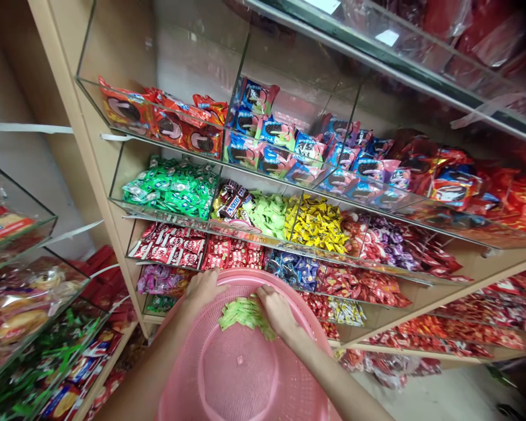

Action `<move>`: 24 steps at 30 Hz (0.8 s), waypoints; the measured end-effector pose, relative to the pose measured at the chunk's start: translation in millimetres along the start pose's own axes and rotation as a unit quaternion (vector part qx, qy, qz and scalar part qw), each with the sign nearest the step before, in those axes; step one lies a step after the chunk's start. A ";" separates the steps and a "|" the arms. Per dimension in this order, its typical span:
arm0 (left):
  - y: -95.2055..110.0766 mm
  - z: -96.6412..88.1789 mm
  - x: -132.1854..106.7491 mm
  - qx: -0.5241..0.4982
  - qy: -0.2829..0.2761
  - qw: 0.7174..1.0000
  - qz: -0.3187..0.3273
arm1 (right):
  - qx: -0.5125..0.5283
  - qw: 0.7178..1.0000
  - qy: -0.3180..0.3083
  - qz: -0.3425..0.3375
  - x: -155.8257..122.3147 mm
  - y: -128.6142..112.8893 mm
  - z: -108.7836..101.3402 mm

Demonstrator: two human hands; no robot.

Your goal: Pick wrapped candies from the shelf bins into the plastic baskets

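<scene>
Two hands meet at the pink basket (pixel 245 374), far rim: our left hand (pixel 204 286) clasps it; fingers of our right hand (pixel 278 311) pinch pale green candy packets (pixel 239 314) just inside.

Two arms are shown, and the left forearm (pixel 158 374) and the right forearm (pixel 333 374) are seen bare along the whole visible length (the upper arms are cut off by the lower edge). The left hand (pixel 204 286) and the right hand (pixel 278 310) are likewise uncovered. Slim wrists are made out, and knuckles are seen on the right hand. The nails are too blurred to be judged.
</scene>
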State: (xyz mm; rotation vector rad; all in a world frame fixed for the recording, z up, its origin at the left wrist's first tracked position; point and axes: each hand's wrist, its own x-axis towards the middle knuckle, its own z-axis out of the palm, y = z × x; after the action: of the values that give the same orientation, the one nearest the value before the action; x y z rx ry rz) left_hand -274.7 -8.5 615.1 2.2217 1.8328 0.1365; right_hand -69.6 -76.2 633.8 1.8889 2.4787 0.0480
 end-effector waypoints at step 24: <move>-1.4 2.0 1.1 -0.003 0.005 1.000 -0.001 | -0.082 0.982 0.054 -0.161 -5.6 -38.1 52.4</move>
State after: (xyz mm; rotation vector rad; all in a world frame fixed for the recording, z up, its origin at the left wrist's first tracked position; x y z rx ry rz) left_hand -275.4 -7.4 612.8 2.2190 1.8371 0.1543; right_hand -102.9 -91.2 580.0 1.4430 2.7212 0.3450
